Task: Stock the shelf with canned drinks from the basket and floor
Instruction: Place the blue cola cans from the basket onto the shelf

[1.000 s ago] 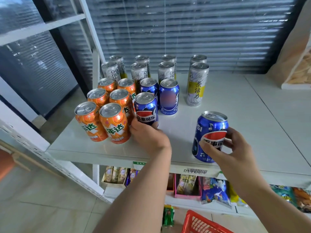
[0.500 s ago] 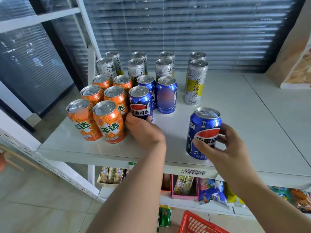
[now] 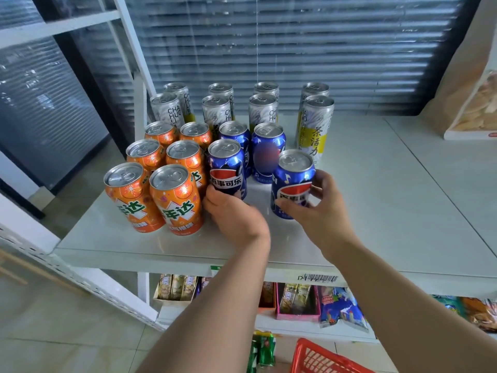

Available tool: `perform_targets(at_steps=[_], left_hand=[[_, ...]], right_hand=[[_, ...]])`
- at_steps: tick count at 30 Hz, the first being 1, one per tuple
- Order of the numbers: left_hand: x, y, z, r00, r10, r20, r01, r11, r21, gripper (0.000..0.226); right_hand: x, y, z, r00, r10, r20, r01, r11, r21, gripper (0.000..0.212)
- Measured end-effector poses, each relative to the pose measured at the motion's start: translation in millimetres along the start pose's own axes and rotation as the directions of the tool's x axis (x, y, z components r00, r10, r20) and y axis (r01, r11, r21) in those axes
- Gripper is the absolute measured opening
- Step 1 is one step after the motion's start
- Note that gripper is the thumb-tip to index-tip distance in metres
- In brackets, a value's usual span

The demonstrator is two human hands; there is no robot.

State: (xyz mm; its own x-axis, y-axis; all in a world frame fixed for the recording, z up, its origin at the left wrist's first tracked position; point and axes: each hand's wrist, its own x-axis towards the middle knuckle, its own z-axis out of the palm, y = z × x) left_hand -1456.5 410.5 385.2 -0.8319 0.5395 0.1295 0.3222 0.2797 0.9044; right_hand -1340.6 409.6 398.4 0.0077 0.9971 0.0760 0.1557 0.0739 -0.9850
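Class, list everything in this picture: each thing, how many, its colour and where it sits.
Orange cans: six, orange, shelf front left.
Blue cans: four, blue, shelf middle.
Tall cans: eight, silver and yellow, shelf back.
Shelf: one, white, under the cans.
Snack bag: one, tan, shelf right end.
Snack packs: several, mixed, lower shelf.
Basket: one, red, bottom edge.
Green cans: at least two, green, left of basket.
Left hand: one, grips front left blue can.
Right hand: one, grips front right blue can.
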Motion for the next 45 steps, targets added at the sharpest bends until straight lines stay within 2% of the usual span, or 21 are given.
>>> perform_targets(at_steps=[8,13,20,30,38,45], left_hand=[[2,-5,1,1.0,0.025,-0.007,-0.025,1.0,-0.004,0.053],[2,-5,1,1.0,0.028,0.004,-0.028,1.0,-0.01,0.052],[6,-6,3,0.999,0.034,0.005,-0.034,0.999,-0.005,0.053],[4,-5,2,0.999,0.041,0.007,-0.04,0.999,-0.002,0.054],[4,-7,1,0.999,0.05,0.01,-0.051,0.999,0.008,0.054],[4,-8,-1,0.998,0.057,0.009,-0.057,0.998,0.005,0.053]], right_hand=[[9,2,22,1.0,0.016,-0.001,-0.015,0.998,0.067,0.074],[8,12,19,0.999,0.047,0.024,-0.049,0.996,0.07,0.065],[12,10,32,0.998,0.059,-0.012,-0.058,0.995,0.085,0.067],[11,12,38,0.997,0.076,-0.008,-0.076,0.997,0.013,0.08],[10,13,42,0.997,0.069,-0.02,-0.069,0.998,-0.013,0.074],[11,15,45,0.997,0.074,-0.033,-0.075,0.996,-0.05,0.077]])
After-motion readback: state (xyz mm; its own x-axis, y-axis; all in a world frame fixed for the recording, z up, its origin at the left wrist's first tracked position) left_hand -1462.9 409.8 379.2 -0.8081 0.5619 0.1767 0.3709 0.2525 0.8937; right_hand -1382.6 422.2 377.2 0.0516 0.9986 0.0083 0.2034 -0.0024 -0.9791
